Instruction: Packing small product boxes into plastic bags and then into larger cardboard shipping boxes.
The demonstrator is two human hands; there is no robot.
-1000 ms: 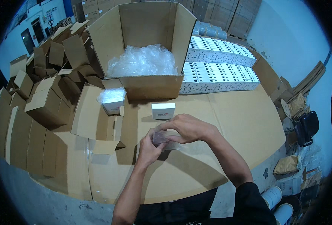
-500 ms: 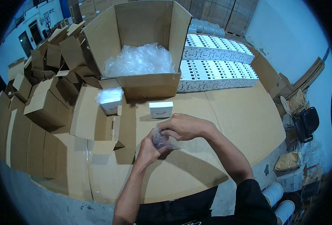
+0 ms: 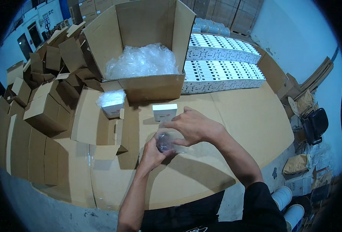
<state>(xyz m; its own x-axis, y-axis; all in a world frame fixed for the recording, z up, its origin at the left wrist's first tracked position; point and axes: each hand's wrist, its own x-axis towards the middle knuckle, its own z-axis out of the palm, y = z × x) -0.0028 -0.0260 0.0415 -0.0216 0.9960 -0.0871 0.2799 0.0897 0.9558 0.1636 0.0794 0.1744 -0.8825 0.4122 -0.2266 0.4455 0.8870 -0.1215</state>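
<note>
Over the table's front middle, my left hand is closed round a clear plastic bag with a dark, roundish item inside; the item's kind is not clear. My right hand is just to the right, its thumb and forefinger spread apart at the bag's upper and right side. Its fingertips touch the film or lie very close to it. Just beyond the hands stands a small white box. Left of that, a bubble-wrapped white box rests in an opened brown carton.
A large open carton full of clear bubble wrap stands at the back. Right of it are stacked rows of white boxes. Empty brown cartons pile up on the left. Cardboard covers the table.
My right hand has opened its thumb and forefinger, from bunched over the bag to spread beside it. More of the dark item in the bag shows. The left hand keeps its hold.
</note>
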